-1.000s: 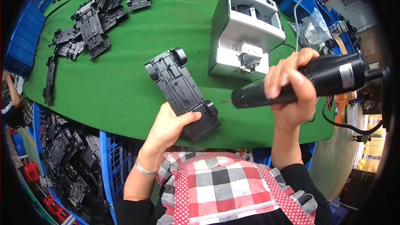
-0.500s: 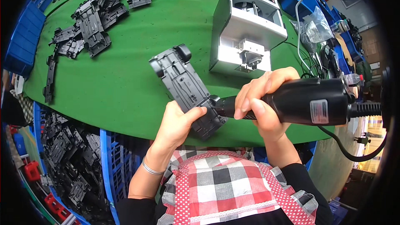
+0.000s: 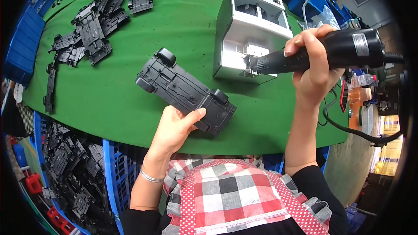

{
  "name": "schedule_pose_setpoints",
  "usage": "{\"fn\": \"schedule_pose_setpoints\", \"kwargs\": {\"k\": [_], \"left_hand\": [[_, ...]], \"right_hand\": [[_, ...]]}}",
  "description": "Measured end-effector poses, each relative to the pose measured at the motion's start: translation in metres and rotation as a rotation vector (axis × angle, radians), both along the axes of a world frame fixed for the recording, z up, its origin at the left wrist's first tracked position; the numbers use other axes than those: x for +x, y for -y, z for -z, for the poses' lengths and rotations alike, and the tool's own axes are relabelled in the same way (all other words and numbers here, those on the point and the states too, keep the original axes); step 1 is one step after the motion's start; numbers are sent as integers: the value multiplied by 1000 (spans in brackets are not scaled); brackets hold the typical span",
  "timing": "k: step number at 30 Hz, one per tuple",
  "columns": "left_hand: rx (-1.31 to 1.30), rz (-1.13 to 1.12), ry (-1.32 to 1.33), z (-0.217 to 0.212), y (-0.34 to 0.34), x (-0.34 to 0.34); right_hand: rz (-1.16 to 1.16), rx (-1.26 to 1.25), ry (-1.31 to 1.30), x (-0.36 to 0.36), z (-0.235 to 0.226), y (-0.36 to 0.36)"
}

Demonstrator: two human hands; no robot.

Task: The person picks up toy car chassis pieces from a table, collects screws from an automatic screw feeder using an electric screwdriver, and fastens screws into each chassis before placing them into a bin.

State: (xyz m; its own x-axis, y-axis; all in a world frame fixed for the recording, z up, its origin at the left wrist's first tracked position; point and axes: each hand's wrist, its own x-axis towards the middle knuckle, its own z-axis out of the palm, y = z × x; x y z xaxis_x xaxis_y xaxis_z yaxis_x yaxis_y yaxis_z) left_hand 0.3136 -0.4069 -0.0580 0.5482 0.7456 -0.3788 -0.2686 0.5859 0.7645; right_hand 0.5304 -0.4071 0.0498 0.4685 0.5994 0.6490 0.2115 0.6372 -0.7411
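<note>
My left hand (image 3: 170, 132) grips a black plastic toy car chassis (image 3: 185, 90) by its near edge, thumb on top, with the underside facing up. Black wheels show at both ends of it. My right hand (image 3: 315, 63) is wrapped round a black electric screwdriver (image 3: 355, 48), held almost level with its cable leading off to the right. The screwdriver's nose reaches the front outlet of a silver and black screw feeder (image 3: 260, 26); whether the bit touches a screw there is too small to tell.
Several more black chassis (image 3: 93, 35) lie heaped on the green table cloth (image 3: 174, 30) at the far left. Below the table's left edge, a blue crate (image 3: 112, 169) holds many black parts. Cables, blue bins and bottles (image 3: 363, 80) crowd the right side.
My right hand has taken the screwdriver off the chassis, up and right to the screw feeder. My left hand has turned the chassis, its far end swinging left and down.
</note>
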Motion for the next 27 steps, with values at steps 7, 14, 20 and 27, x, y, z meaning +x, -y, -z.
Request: {"fn": "schedule_pose_setpoints", "kwargs": {"k": [7, 14, 20, 27], "left_hand": [[8, -41, 61, 4, -5, 10], [35, -40, 71, 7, -4, 17], [19, -52, 26, 0, -1, 21], [-58, -7, -64, -11, 3, 18]], "right_hand": [[-351, -103, -255, -15, 9, 24], [-442, -145, -288, -41, 21, 32], [-415, -222, -170, -49, 29, 32], [-512, -185, -57, -50, 30, 32]]}}
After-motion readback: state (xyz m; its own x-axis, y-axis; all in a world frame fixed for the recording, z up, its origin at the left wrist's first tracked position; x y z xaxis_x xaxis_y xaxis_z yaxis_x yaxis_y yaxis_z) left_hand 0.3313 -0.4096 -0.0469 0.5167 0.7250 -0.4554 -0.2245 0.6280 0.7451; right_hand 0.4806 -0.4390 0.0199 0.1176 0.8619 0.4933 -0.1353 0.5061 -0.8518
